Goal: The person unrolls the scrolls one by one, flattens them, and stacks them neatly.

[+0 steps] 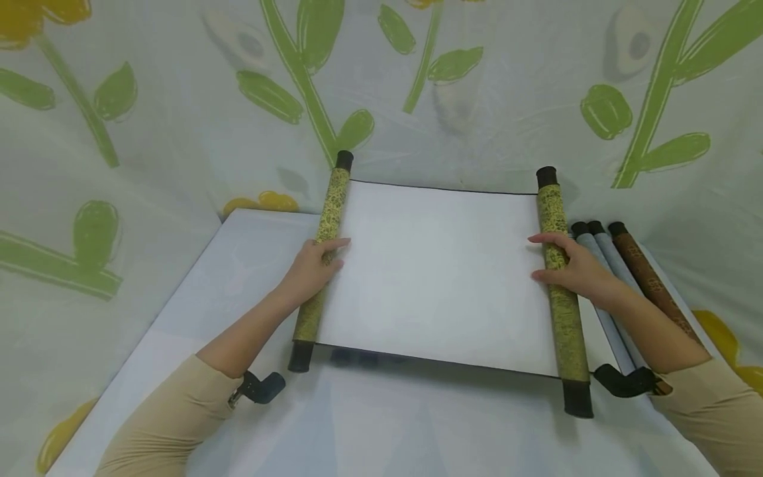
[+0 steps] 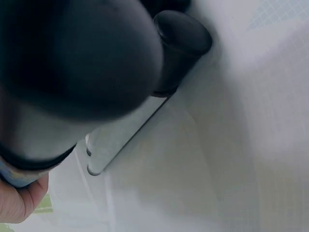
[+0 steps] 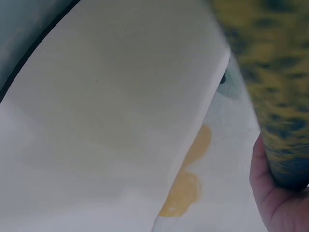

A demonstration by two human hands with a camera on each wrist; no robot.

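A partly unrolled scroll with a white sheet [image 1: 441, 278] is held above the table, tilted toward the viewer. Its left roll [image 1: 336, 199] and right roll [image 1: 569, 338] are yellow with a dark pattern and have black end caps. My left hand [image 1: 306, 271] grips the left roll near its middle, fingers and thumb reaching over to the sheet's edge. On the other side my right hand [image 1: 578, 268] wraps around the right roll, the fingers and thumb showing on the inner side. A blurred black end cap [image 2: 82, 58] fills much of the left wrist view. The patterned roll [image 3: 275, 87] appears in the right wrist view.
Two grey-blue rolls [image 1: 602, 248] and a brown patterned roll [image 1: 650, 278] lie on the table's right side, partly behind the right forearm. The pale table [image 1: 197, 298] ends against a wall covering [image 1: 507, 132] printed with green stems. Black wrist mounts [image 1: 262, 389] project from both sleeves.
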